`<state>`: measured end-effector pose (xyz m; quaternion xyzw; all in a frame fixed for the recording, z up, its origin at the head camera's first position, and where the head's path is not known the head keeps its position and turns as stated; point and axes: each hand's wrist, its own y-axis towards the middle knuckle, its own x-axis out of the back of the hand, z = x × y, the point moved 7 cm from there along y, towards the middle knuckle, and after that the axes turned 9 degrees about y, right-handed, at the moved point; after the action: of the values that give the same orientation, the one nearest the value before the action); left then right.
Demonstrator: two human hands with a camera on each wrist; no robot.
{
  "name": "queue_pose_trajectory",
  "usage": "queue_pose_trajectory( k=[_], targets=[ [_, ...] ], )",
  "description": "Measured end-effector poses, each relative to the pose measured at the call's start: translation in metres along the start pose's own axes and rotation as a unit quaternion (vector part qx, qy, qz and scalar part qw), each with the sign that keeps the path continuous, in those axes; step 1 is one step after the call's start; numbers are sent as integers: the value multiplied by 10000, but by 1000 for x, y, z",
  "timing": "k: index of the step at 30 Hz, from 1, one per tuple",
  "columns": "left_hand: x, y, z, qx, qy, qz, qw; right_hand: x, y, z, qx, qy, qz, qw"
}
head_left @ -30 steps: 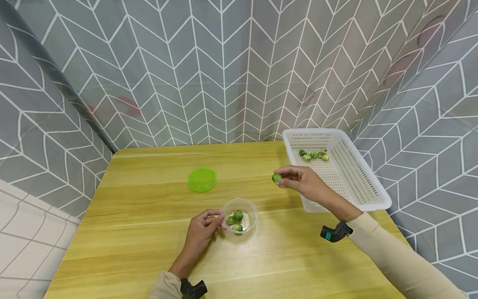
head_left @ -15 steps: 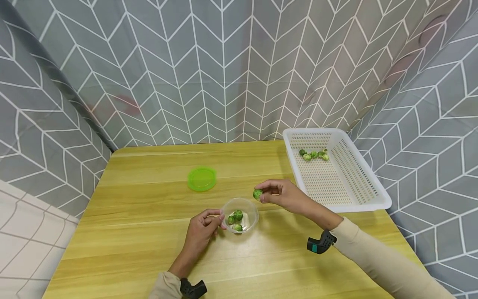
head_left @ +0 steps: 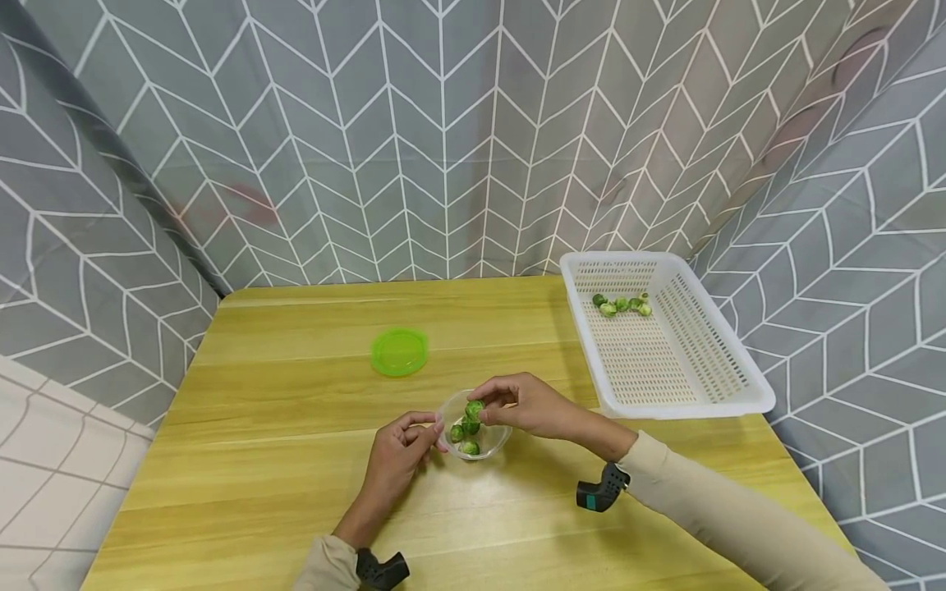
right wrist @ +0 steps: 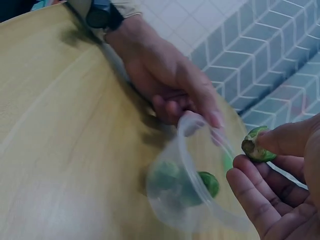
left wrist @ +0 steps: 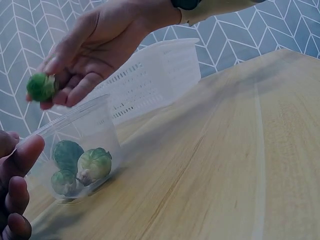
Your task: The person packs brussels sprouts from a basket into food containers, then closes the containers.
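A clear plastic tub (head_left: 493,443) stands on the wooden table with three Brussels sprouts (left wrist: 95,165) at its bottom. My left hand (head_left: 402,451) pinches the tub's left rim between thumb and fingers. Over the tub's opening, my right hand (head_left: 528,406) pinches another Brussels sprout (right wrist: 257,145) between thumb and fingertips. In the left wrist view that sprout hangs above the rim, apart from the ones inside. Its cut stem end faces the right wrist camera.
A white perforated basket (head_left: 683,406) stands at the back right of the table (head_left: 259,460), with several Brussels sprouts (head_left: 621,304) at its far end. A flat green lid (head_left: 400,352) lies behind the tub. Patterned curtains (head_left: 443,148) hang close behind the table.
My right hand has carried the pinched sprout leftward and toward me, from beside the basket to over the tub. The left hand keeps its hold on the rim.
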<state>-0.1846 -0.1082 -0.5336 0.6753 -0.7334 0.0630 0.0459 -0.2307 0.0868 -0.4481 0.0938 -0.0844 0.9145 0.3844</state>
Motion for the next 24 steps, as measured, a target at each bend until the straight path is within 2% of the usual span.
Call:
queue_pose_trajectory(
  k=[7, 14, 24],
  targets=[
    [1, 0, 2, 58, -12, -66, 10000, -20, 10, -6, -113, -674, 27, 9977],
    [1, 0, 1, 108, -58, -86, 9999, -36, 16, -3, 24, -1276, 82, 9918],
    [1, 1, 2, 116, -126, -62, 9998, -41, 16, -3, 53, -1372, 217, 9903]
  ],
)
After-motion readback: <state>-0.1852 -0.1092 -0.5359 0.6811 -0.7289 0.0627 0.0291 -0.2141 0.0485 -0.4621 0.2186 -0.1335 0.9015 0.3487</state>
